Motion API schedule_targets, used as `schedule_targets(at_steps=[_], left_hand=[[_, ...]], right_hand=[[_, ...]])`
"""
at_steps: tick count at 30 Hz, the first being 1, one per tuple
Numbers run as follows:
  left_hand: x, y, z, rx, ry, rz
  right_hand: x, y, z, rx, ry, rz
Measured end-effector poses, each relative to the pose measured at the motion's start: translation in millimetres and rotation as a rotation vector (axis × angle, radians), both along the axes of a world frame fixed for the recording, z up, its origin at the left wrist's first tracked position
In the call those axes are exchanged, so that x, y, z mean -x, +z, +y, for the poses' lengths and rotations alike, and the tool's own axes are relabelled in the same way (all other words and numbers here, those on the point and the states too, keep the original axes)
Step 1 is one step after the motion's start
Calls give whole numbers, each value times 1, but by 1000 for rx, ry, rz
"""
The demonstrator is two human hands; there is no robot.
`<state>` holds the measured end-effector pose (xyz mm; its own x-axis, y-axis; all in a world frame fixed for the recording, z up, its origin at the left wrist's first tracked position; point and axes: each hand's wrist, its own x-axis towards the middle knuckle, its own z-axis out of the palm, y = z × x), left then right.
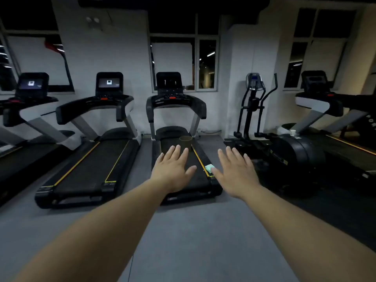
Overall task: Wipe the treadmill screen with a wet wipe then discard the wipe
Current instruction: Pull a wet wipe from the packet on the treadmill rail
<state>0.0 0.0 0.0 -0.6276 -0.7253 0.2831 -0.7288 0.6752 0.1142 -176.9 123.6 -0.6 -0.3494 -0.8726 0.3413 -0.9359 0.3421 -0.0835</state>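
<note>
Both hands (173, 169) (236, 174) outstretched, fingers spread.

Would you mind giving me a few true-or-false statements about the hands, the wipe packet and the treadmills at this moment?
1. Both the left hand and the right hand are held out with straight fingers, gripping nothing. True.
2. The pale green wipe packet lies on the middle treadmill's right side rail. True.
3. The brown bin stands on the grey floor. False: it stands on the treadmill belt.
4. The middle treadmill's screen is lit. False: it looks dark.
</note>
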Motion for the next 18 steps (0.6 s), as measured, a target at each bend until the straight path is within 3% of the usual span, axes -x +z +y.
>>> schedule_targets(at_steps=[10, 18], left_hand=[[57, -61, -140, -14, -49, -71], [152, -139, -230, -66, -40, -123]], right_hand=[[40, -70, -133, -60, -69, -21], [135, -147, -225, -130, -75, -63]])
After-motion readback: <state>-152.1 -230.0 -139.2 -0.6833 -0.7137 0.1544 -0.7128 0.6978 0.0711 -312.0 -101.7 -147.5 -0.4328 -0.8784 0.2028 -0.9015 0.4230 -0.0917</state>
